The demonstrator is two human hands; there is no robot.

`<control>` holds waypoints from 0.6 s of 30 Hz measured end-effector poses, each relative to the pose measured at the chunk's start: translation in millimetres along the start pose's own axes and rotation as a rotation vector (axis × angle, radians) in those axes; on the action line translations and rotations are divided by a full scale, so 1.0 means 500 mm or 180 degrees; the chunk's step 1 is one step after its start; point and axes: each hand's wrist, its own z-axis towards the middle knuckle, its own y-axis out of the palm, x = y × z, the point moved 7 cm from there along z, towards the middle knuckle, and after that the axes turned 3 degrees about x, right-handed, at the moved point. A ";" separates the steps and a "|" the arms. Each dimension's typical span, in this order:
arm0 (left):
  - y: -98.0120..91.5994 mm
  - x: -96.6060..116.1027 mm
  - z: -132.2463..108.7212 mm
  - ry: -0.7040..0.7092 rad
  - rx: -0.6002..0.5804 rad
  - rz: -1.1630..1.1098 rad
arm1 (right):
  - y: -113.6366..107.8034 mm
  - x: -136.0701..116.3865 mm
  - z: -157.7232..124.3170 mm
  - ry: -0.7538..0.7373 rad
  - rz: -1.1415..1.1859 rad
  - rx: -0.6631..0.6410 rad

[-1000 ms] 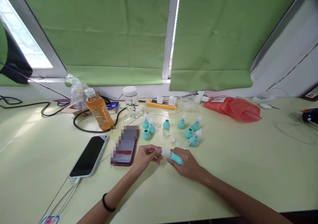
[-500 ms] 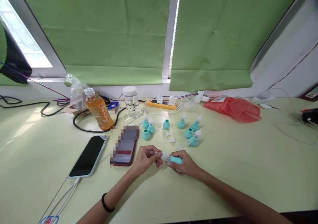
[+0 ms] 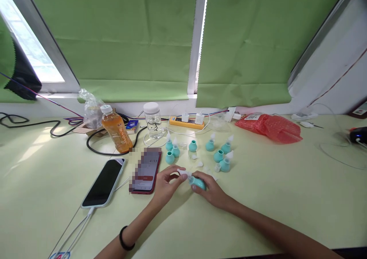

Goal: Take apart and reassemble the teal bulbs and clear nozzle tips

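Note:
In my right hand (image 3: 211, 190) is a teal squeeze bulb (image 3: 198, 183), tilted with its mouth toward the left. My left hand (image 3: 168, 184) pinches a translucent white nozzle (image 3: 183, 172) between thumb and fingers. The nozzle's wide end meets the bulb's mouth; how deeply it sits there I cannot tell. Beyond my hands stand several more teal bulbs, some topped with pale nozzles, like the front right bulb (image 3: 225, 165), others with bare mouths, like the middle bulb (image 3: 193, 146). Small translucent pieces (image 3: 200, 164) lie among them.
Left of my hands lie a red-cased phone (image 3: 145, 171) and a second phone (image 3: 103, 182) with charging cables. An orange drink bottle (image 3: 117, 131), a clear jar (image 3: 153, 121) and a yellow power strip (image 3: 186, 122) stand behind. A red plastic bag (image 3: 269, 127) lies back right.
The bulb in my right hand has turned, showing more of its side, and its mouth sits closer to my left fingers. The nozzle has tilted up to the left. The view shifts slightly.

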 end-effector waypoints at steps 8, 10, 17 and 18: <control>-0.068 0.015 0.019 0.0523 0.0881 0.0819 | -0.059 0.026 0.087 -0.0640 -0.2488 0.0516; -0.063 0.015 0.019 0.0519 0.0794 0.0873 | -0.055 0.057 0.108 -0.0367 -0.3060 0.0303; -0.062 -0.002 0.019 0.0319 0.0785 0.0727 | -0.040 0.067 0.140 -0.0168 -0.3548 0.0136; -0.060 -0.005 0.020 0.0312 0.0745 0.0780 | -0.039 0.059 0.147 -0.0189 -0.3597 0.0165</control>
